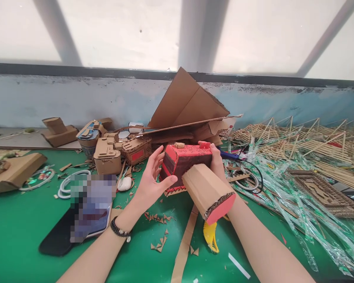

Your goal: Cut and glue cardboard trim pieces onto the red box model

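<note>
Both hands hold one model above the green worktop (23, 232): the left hand (152, 179) has its fingers spread, thumb pressed to the near side, and the right hand (216, 159) clasps the far end. That red-painted brown cardboard model with a long hexagonal barrel (191, 173) could slip or have its glued barrel bend, I judge, since the left grip is loose. Its long axis runs from the far body toward the camera and rightward, pink cap nearest. Bamboo sticks (306, 137) lie right.
</note>
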Tool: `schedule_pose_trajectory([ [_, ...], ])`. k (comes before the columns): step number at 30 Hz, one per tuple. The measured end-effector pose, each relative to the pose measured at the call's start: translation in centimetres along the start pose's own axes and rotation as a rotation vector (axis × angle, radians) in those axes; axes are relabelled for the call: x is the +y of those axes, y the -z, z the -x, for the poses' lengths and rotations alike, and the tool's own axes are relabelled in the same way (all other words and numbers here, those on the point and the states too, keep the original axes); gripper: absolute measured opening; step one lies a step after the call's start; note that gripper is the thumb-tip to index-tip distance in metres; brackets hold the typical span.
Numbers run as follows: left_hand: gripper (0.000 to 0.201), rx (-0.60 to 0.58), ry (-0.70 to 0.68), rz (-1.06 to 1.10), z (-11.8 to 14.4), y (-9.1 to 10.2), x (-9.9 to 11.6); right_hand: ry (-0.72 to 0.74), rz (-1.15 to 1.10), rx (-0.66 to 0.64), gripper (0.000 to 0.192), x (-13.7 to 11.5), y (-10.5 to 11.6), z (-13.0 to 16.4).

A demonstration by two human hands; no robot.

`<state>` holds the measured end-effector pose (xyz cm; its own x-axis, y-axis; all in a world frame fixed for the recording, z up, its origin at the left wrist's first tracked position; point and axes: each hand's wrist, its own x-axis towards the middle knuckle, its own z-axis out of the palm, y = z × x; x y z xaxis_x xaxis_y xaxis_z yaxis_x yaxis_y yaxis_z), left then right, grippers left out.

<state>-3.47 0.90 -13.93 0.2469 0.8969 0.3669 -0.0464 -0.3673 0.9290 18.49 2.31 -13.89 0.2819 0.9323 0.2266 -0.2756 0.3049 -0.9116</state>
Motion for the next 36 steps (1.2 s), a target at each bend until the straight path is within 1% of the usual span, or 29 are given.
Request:
schedule_pose_trajectory([
  [6, 0.083, 0.002, -0.002, -0.006, -0.1, -0.3, -0.1, 0.01, -0.001, 0.007, 0.054, 0.2, 0.1, -0.3],
  [10, 0.074, 0.057, -0.02, 0.011, -0.4, -0.1, -0.2, 0.07, 0.021, -0.012, 0.054, 0.8, 0.0, -0.8],
  [14, 0.072, 0.165, -0.052, -0.021, -0.9, 0.2, -0.2, 0.148, 0.051, -0.03, 0.058, 1.4, 0.5, -1.8],
  [18, 0.07, 0.292, -0.055, -0.089, -0.7, -0.3, 0.5, 0.186, 0.155, 0.043, 0.059, 1.2, 1.3, -2.6],
  [22, 0.067, 0.49, -0.037, -0.163, 1.4, -1.8, 1.5, 0.182, 0.164, 0.085, 0.06, 0.3, 1.6, -2.6],
  [24, 0.068, 0.563, -0.034, -0.193, 2.9, -2.6, 1.7, 0.172, 0.164, 0.091, 0.064, -0.1, 1.6, -2.4],
  [25, 0.07, 0.582, -0.032, -0.217, 3.6, -3.0, 1.7, 0.165, 0.166, 0.088, 0.067, -0.4, 1.6, -2.3],
  [27, 0.077, 0.596, -0.025, -0.278, 4.5, -3.8, 1.5, 0.155, 0.178, 0.076, 0.071, -0.7, 1.6, -2.2],
  [29, 0.08, 0.587, -0.006, -0.341, 4.6, -4.5, 0.9, 0.155, 0.208, 0.064, 0.074, -0.9, 1.6, -2.1],
  [31, 0.081, 0.583, 0.004, -0.409, 4.2, -5.0, 0.3, 0.169, 0.259, 0.056, 0.075, -1.0, 1.7, -2.1],
  [33, 0.085, 0.594, -0.013, -0.487, 3.5, -5.4, -0.3, 0.197, 0.333, 0.042, 0.075, -1.0, 1.8, -2.1],
  [36, 0.088, 0.589, -0.061, -0.558, 2.8, -5.3, -1.0, 0.253, 0.476, -0.015, 0.069, -0.9, 2.1, -1.9],
])
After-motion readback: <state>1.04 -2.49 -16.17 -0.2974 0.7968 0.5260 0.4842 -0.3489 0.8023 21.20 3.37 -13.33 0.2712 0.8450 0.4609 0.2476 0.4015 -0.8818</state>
